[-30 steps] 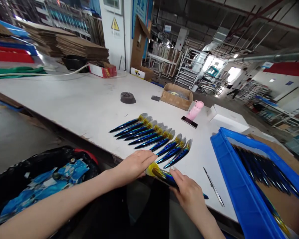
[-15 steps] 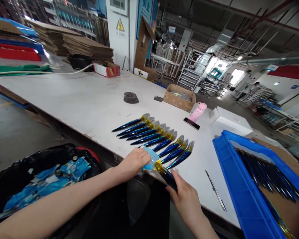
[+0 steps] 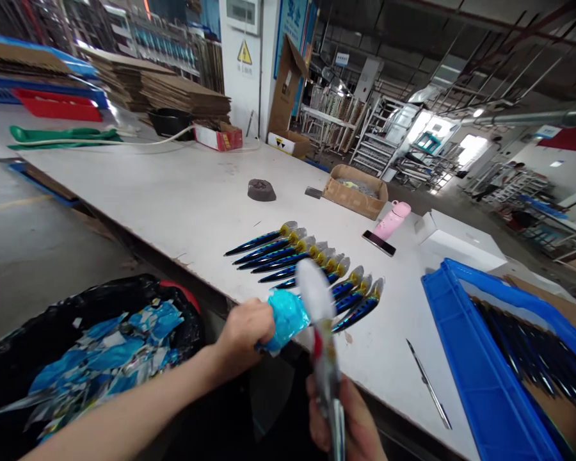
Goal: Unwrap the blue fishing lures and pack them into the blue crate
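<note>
My left hand (image 3: pixel 242 334) is closed on a strip of blue film (image 3: pixel 285 318), which is peeled partly away from a long tapered silvery piece (image 3: pixel 320 333). My right hand (image 3: pixel 350 428) grips that piece near its lower end and holds it upright in front of the table's near edge. The piece's top looks pale and bare; a red patch shows midway. Just beyond, a row of several blue-and-gold tapered pieces (image 3: pixel 307 256) lies side by side on the white table (image 3: pixel 182 198).
A black bin (image 3: pixel 91 358) with blue film scraps sits at lower left. A blue crate (image 3: pixel 489 378) with more dark blue pieces stands at right. A thin metal tool (image 3: pixel 428 383), a phone (image 3: pixel 378 243), a pink bottle (image 3: pixel 392 219) and a cardboard tray (image 3: pixel 356 191) lie farther out.
The piece has been lifted from lying at the table edge to upright. My left hand has pulled blue film off its top, exposing a pale surface. The camera has shifted slightly.
</note>
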Demonstrator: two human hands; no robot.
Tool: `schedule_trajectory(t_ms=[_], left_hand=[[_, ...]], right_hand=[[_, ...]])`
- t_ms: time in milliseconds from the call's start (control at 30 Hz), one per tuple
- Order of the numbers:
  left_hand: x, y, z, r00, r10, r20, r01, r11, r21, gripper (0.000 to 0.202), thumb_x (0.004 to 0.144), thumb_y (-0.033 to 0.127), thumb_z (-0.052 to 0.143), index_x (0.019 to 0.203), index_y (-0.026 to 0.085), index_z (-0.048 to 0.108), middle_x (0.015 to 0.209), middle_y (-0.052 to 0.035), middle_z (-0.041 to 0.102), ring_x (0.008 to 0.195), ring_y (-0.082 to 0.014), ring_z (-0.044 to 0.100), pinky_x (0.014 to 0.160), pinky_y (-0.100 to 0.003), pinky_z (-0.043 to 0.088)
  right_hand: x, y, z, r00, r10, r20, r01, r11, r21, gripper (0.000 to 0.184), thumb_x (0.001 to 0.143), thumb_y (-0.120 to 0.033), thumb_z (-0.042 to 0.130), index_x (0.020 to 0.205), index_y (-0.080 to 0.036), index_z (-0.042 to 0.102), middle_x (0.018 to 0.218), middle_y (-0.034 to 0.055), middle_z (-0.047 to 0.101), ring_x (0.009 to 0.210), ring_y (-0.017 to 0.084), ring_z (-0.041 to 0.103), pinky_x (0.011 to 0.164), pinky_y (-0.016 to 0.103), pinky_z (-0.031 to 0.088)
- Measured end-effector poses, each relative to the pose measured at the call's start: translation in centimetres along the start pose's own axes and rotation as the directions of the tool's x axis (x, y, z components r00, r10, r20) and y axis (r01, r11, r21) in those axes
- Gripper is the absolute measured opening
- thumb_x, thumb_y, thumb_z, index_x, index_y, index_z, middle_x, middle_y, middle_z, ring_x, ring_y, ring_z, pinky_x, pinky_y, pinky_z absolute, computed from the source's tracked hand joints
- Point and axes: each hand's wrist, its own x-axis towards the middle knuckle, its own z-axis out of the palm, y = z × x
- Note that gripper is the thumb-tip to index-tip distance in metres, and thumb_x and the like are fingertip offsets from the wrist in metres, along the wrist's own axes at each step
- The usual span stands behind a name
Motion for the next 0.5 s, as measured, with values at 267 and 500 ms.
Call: schedule_trajectory(t_ms=[267, 500], left_hand=[[-17.4, -5.2, -2.1, 0.410, -0.895, -0.176, 0.893, 0.354, 0.279, 0.025, 0.080, 0.038, 0.047, 0.063, 0.021, 0.038, 0.053, 0.0037, 0.044, 0.050, -0.0130, 0.044, 0.050, -0.022, 0.033], [-30.3, -9.2, -8.2, 0.219, -0.940, -0.261, 0.786, 0.011, 0.618, 0.056, 0.061, 0.060, 0.068, 0.098, 0.020, 0.058, 0.082, -0.0121, 0.063, 0.073, -0.0373, 0.063, 0.056, -0.049, 0.049]], right_hand=[[1.4, -4.8, -2.2, 0.751, -0.537, -0.384, 0.392, 0.830, -0.396, 0.042, 0.077, -0.045, 0.075, 0.113, -0.024, 0.066, 0.090, 0.0072, 0.072, 0.063, 0.020, 0.068, 0.059, 0.032, 0.057], [5.2, 2.4, -1.1, 0.855, -0.502, -0.131, 0.216, 0.574, -0.790, 0.055, 0.088, -0.040, 0.061, 0.139, -0.021, 0.050, 0.142, 0.0098, 0.054, 0.133, 0.030, 0.047, 0.107, 0.046, 0.044]])
